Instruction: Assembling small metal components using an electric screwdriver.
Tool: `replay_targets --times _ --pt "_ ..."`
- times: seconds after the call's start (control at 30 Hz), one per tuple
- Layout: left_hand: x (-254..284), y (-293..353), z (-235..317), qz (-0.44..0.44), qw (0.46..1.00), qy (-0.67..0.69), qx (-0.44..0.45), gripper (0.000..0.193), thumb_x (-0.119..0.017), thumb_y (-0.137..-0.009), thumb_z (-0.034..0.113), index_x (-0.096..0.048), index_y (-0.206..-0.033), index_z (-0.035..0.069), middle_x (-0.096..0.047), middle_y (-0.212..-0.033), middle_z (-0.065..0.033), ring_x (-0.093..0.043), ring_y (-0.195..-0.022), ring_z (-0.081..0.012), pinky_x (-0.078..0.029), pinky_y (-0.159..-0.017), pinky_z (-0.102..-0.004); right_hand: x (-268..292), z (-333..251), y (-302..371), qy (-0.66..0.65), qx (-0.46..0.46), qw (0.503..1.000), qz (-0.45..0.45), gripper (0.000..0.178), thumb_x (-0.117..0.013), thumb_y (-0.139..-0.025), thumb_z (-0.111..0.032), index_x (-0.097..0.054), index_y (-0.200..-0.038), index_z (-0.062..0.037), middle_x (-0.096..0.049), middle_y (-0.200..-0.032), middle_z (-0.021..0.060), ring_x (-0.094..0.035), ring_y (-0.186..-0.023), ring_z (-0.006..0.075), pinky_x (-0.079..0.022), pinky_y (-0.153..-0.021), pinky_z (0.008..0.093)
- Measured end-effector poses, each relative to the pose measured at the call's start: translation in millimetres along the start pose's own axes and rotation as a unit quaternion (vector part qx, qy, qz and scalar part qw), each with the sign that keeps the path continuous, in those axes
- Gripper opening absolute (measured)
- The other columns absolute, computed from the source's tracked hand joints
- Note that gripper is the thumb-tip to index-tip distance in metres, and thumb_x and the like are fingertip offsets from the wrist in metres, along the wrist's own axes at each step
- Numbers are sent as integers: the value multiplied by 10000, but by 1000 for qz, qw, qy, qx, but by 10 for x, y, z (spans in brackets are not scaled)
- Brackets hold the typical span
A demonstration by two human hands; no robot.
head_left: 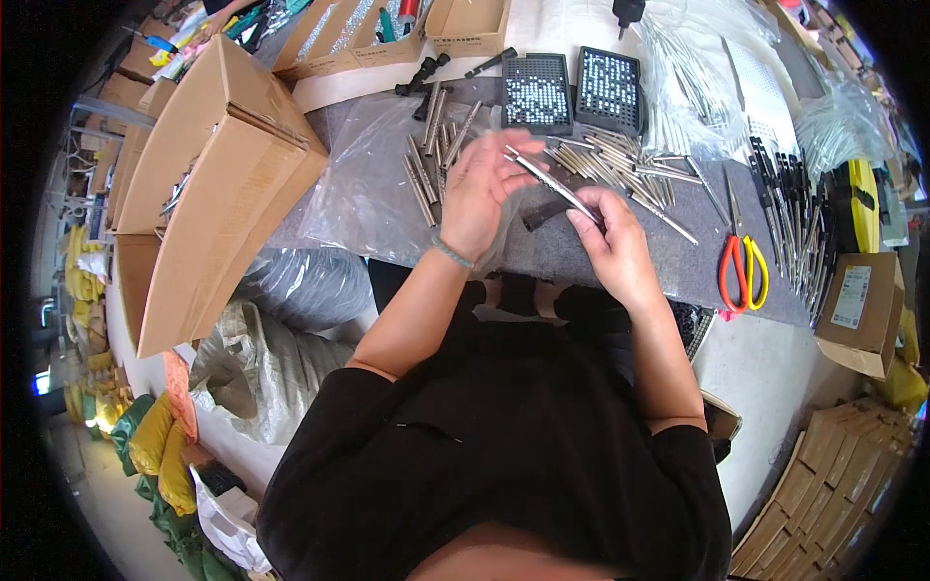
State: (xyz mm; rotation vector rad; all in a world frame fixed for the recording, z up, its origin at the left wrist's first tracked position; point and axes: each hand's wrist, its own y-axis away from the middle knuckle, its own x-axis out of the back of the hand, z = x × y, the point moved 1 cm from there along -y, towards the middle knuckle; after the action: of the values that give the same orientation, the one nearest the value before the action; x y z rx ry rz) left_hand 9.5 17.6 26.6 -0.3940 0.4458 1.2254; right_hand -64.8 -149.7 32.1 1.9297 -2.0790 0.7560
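Over the grey work mat point(668, 259), my right hand point(612, 237) is closed around a slim silver rod point(557, 184), which slants up to the left with its thin tip raised. A dark piece point(542, 215) shows beside that hand; I cannot tell whether it is held. My left hand point(477, 189) is by the rod's tip, fingers apart and slightly blurred, with nothing visibly gripped. Loose metal tubes point(620, 160) lie in a pile beyond the right hand. More tubes point(418, 179) lie on clear plastic film point(354, 184) left of my left hand.
Two black trays point(538, 94) of small silver pieces stand beyond my hands. Scissors point(741, 271) with red and yellow handles lie right, beside several black-ended rods point(790, 213). A large cardboard box point(208, 213) leans at the left. Bagged thin rods point(683, 87) lie at the far right.
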Motion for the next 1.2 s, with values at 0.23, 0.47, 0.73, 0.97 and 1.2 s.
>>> replay_targets --times 0.23,0.47,0.73,0.97,1.2 --pt "-63 92 -61 -66 992 79 68 259 -429 -961 189 -530 -1099 -6 -609 -1061 -175 -594 -1018 -248 -494 -864 -341 -68 107 -43 -70 -40 997 5 239 -581 -793 -1 -453 -995 -7 -535 -933 139 -570 -834 258 -464 -727 324" --pt "17 107 -177 -37 992 106 64 144 -516 -918 84 -608 -1011 26 -633 -1022 -137 -607 -988 -223 -507 -866 -357 -81 -14 -54 -198 13 979 52 512 -615 -727 65 -390 -1181 -13 -498 -1070 152 -551 -980 229 -460 -832 312" --pt "-42 156 -84 -9 993 101 52 148 -516 -919 91 -619 -1008 34 -632 -1025 -150 -616 -982 -228 -521 -849 -350 112 -27 62 32 73 993 88 202 -677 -790 -100 -633 -967 -12 -657 -885 130 -650 -781 260 -508 -671 320" --pt "-78 243 -96 -28 992 107 61 167 -516 -920 94 -600 -1039 11 -624 -1050 -168 -627 -948 -219 -529 -835 -332 95 -60 50 34 100 990 91 193 -698 -770 -141 -650 -908 -16 -661 -844 125 -644 -736 282 -507 -643 325" --pt "-152 335 -55 -28 996 79 14 149 -546 -902 76 -581 -1030 8 -620 -1038 -153 -610 -981 -221 -534 -822 -326 82 -87 53 143 193 961 140 224 -724 -734 -150 -652 -919 -46 -660 -820 95 -641 -693 259 -507 -602 331"
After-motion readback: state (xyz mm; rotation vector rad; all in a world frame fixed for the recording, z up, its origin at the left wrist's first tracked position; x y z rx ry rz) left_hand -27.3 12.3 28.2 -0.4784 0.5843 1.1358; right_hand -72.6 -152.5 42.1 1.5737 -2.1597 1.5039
